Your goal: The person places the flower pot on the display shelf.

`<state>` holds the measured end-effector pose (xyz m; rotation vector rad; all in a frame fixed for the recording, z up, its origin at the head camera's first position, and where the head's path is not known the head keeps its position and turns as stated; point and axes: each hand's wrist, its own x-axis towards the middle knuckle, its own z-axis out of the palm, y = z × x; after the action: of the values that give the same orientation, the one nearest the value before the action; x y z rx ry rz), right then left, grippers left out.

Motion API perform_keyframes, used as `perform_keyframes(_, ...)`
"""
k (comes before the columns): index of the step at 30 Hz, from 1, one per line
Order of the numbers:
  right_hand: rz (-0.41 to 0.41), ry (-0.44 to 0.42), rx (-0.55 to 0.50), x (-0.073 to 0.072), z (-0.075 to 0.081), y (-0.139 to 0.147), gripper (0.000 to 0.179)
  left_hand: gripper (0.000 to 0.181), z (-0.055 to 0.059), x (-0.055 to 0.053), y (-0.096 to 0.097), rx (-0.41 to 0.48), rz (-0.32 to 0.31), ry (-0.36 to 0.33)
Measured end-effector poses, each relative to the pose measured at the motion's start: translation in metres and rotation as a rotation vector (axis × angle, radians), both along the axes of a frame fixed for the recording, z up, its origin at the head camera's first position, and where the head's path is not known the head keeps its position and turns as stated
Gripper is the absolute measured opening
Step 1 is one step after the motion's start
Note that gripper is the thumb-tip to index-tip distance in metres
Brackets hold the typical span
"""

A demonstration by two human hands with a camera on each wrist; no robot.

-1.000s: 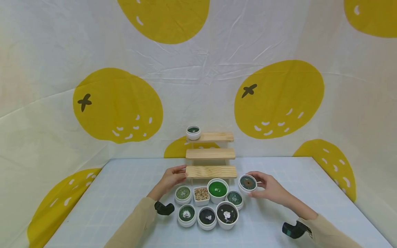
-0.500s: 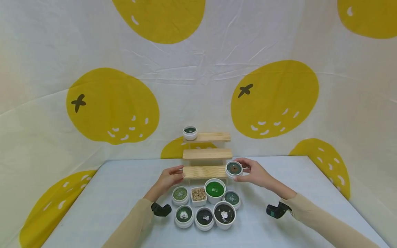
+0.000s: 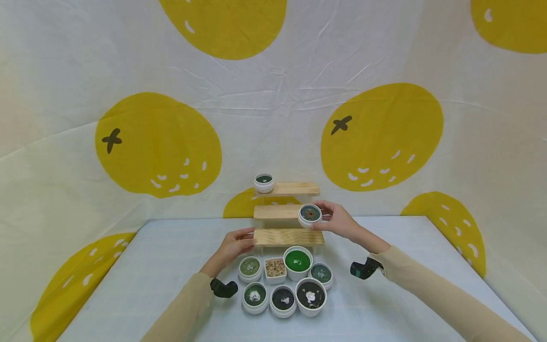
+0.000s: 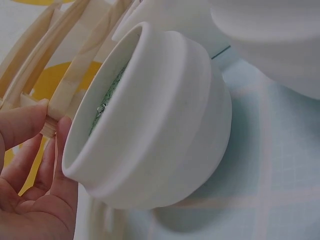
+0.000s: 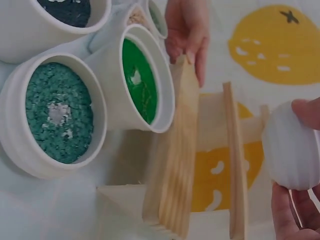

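Note:
My right hand (image 3: pixel 339 222) grips a small white pot (image 3: pixel 309 216) with a dark green fill and a brown centre. It holds the pot at the right end of the middle board of a three-tier wooden shelf stand (image 3: pixel 273 237); whether pot and board touch, I cannot tell. In the right wrist view, thumb and fingers (image 5: pixel 310 112) hold the pot (image 5: pixel 290 150) by its side. My left hand (image 3: pixel 232 247) pinches the left end of the lowest board, with thumb and fingers around that end in the left wrist view. Another white pot (image 3: pixel 264 183) stands at the top board's left end.
Several white pots stand in front of the stand, among them one with bright green fill (image 3: pixel 297 261), a square one with tan granules (image 3: pixel 275 268) and a tall dark-filled one (image 3: pixel 311 297). Behind the pale blue table (image 3: pixel 128 275) hangs a white cloth (image 3: pixel 273 133) with yellow fruit prints.
My right hand has carried its pot left and up, from beside the lowest board to the middle board's right end. The left hand has kept its hold on the lowest board.

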<state>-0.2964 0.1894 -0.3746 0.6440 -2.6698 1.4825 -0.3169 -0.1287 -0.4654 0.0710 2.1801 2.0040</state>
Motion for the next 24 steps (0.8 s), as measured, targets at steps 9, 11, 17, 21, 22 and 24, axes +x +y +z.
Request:
perform_keyframes(9,-0.028,-0.035,-0.021,-0.015,0.018,-0.017,0.061,0.045,0.0,0.0,0.001,-0.007,0.017,-0.001)
perform_keyframes(11,-0.031,-0.036,-0.023,-0.017,0.02,-0.021,0.061,0.045,0.0,0.0,0.001,0.001,0.015,0.0)
perform_keyframes(17,-0.032,-0.027,-0.019,-0.026,0.024,-0.028,0.06,0.046,0.005,0.005,0.0,0.002,0.002,-0.001)
perform_keyframes(21,-0.037,-0.017,-0.015,-0.033,0.028,-0.032,0.06,0.046,0.009,0.006,0.001,-0.013,0.0,-0.003)
perform_keyframes(22,-0.04,-0.017,-0.016,-0.035,0.029,-0.032,0.06,0.046,0.01,0.007,0.001,-0.014,-0.001,-0.004)
perform_keyframes(24,-0.048,-0.014,-0.018,-0.038,0.03,-0.033,0.061,0.046,0.009,0.005,0.002,-0.022,0.004,-0.01)
